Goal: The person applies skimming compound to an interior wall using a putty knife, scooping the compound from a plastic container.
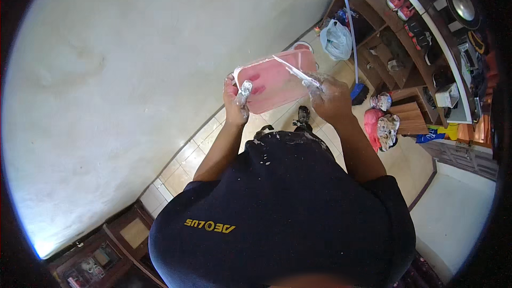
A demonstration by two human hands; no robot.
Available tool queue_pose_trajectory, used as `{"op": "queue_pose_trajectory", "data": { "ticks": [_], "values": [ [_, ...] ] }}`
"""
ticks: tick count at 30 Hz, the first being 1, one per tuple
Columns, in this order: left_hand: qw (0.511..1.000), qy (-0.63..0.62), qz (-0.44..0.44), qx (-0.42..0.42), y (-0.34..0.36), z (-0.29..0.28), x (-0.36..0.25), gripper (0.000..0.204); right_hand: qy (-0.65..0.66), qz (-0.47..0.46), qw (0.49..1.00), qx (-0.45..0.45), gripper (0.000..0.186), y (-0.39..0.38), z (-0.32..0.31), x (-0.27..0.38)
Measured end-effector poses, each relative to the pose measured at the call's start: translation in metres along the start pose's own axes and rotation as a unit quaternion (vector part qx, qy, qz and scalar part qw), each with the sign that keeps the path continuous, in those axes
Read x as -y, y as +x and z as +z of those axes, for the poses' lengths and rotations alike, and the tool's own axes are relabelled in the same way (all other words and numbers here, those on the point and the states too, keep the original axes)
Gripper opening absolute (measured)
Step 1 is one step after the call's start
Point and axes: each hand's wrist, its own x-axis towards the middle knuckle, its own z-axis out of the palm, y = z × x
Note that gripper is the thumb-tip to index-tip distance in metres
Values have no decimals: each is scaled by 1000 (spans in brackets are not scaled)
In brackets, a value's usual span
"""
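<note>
At 12 o'clock, a translucent pink rectangular plastic tray (274,89), white-smeared at its 10 o'clock corner, is clasped by the left hand (236,102); the right hand (330,98), at its 3 o'clock end, grips a narrow white-coated scraper (292,69).

Gap btw forearms (221,149) OK; pink tray (285,85) blocks ahead, w/ broom (350,32) + shelf (368,1) on R.

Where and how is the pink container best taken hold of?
Probably by the left short edge of the pink container, coming from its left: that thin-looking wall suits a pinch, as the left hand shows. The right hand, holding a white-coated flat tool, crowds the right end.
</note>
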Motion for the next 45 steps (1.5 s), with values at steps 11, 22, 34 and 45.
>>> {"op": "queue_pose_trajectory", "data": {
  "ticks": [11, 22, 34, 45],
  "values": [
    [998, 29, -58, 18, 59, 83, 45, 49, 110, 65, 992, 7, 18, 14, -55, -88],
    [996, 63, -62, 29, 103, 149, 92, 43, -40, -17, 999, -24, 24, 30, -102, -175],
    [997, 65, -34, -3, 112, 192, 101, 41, 51, -30, 998, 11, 21, 40, -120, -194],
    [995, 87, -38, -43, 104, 189, 101, 45, -28, -69, 994, 81, 31, 52, -114, -206]
  ]
}}
